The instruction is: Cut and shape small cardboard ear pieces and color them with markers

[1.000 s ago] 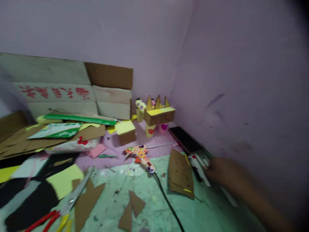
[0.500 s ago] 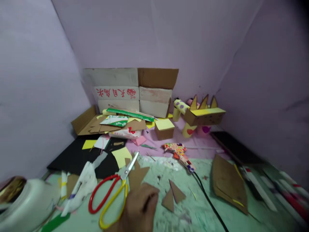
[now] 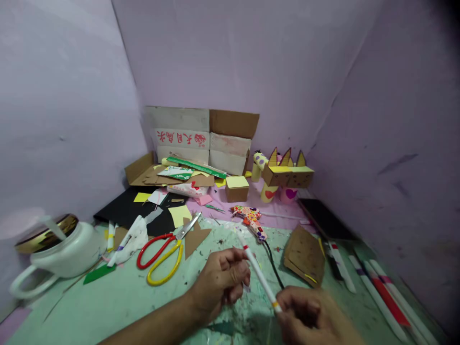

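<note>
A white marker [image 3: 261, 278] with a red band near its far end and an orange band near its close end slants up from my right hand [image 3: 305, 314]. The fingers of that hand are closed round its lower end. My left hand [image 3: 224, 282] is beside the marker's far end, its fingers curled together and the index fingertip close to the red band. A small dull piece shows under those fingers, too unclear to name. Left of this hand lie scissors [image 3: 176, 244] with red and yellow handles, partly over a cut piece of brown cardboard [image 3: 197, 237].
A flower-patterned glue gun [image 3: 251, 220] with a black cord lies ahead. Folded cardboard [image 3: 304, 256] and several markers [image 3: 381, 297] are on the right. At left stands a white mug [image 3: 72, 251]. Farther back are a small box [image 3: 237, 189] and a decorated cardboard figure [image 3: 289, 177].
Earlier, one hand showed low beside the scissors. Now both hands are in view, the right one holding the marker. The camera's view has shifted, and the loose cardboard triangles no longer show on the table.
</note>
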`<state>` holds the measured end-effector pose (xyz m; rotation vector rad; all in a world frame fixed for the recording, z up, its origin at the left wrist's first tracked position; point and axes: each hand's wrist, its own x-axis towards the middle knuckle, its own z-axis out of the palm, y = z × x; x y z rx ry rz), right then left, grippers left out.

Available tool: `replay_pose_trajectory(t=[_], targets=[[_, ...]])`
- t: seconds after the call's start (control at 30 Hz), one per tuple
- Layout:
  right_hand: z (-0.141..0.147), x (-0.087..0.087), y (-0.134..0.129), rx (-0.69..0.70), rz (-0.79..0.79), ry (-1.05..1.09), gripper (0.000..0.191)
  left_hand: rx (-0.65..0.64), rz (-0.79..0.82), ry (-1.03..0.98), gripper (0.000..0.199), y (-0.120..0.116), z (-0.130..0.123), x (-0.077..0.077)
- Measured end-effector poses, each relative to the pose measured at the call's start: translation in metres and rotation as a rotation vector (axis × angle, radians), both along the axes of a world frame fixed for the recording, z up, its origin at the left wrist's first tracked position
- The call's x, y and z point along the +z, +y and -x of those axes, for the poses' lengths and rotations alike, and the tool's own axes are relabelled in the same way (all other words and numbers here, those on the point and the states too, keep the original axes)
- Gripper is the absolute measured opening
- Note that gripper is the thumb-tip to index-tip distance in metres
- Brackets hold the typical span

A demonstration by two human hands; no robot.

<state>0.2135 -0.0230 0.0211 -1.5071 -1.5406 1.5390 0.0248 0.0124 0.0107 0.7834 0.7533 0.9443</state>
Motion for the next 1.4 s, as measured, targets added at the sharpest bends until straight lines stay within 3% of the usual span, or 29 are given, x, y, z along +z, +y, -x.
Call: replay_pose_trajectory(t=[0.1, 0.23, 0.4, 0.57, 0.67, 0.8, 0.97, 1.1, 1.17, 1.23, 1.3, 1.4], targets=[[0.02, -0.011, 0.005, 0.022, 0.092, 0.106, 0.024, 0.093, 0.061, -0.067, 0.041, 0.007, 0.003, 0.002], [0.023, -0.026, 0.008, 0.045, 0.248, 0.37, 0.036, 0.132, 0.093, -0.071, 0.037, 0.021, 0.017, 0.0], [0.042, -0.028, 0.022, 0.043, 0.407, 0.589, 0.053, 0.141, 0.074, 0.043, 0.037, 0.029, 0.027, -0.008], [0.064, -0.027, 0.042, 0.044, 0.211, 0.531, 0.043, 0.131, 0.033, 0.154, 0.039, 0.032, 0.034, -0.011], [0.072, -0.026, 0.052, -0.16, 0.074, 0.554, 0.036, 0.153, 0.007, 0.162, 0.04, 0.03, 0.036, -0.009], [0.076, -0.028, 0.057, -0.385, -0.05, 0.673, 0.034, 0.022, -0.064, 0.348, 0.033, 0.022, 0.031, -0.005], [0.08, -0.034, 0.048, -0.397, -0.143, 0.674, 0.026, 0.022, -0.237, 0.589, 0.029, 0.015, 0.029, 0.0], [0.074, -0.03, 0.045, -0.357, -0.234, 0.641, 0.022, -0.097, -0.104, 0.448, 0.043, 0.019, 0.034, -0.004], [0.063, -0.025, 0.051, -0.482, -0.28, 0.701, 0.023, -0.142, 0.001, 0.39, 0.046, 0.024, 0.038, -0.01], [0.048, -0.019, 0.06, -0.769, -0.374, 0.851, 0.028, -0.129, 0.027, 0.455, 0.046, 0.03, 0.044, -0.015], [0.036, -0.014, 0.069, -0.909, -0.381, 0.943, 0.032, -0.041, -0.113, 0.65, 0.042, 0.037, 0.051, -0.016], [0.035, -0.011, 0.073, -0.852, -0.213, 0.951, 0.034, 0.107, -0.471, 0.972, 0.03, 0.042, 0.059, -0.014]])
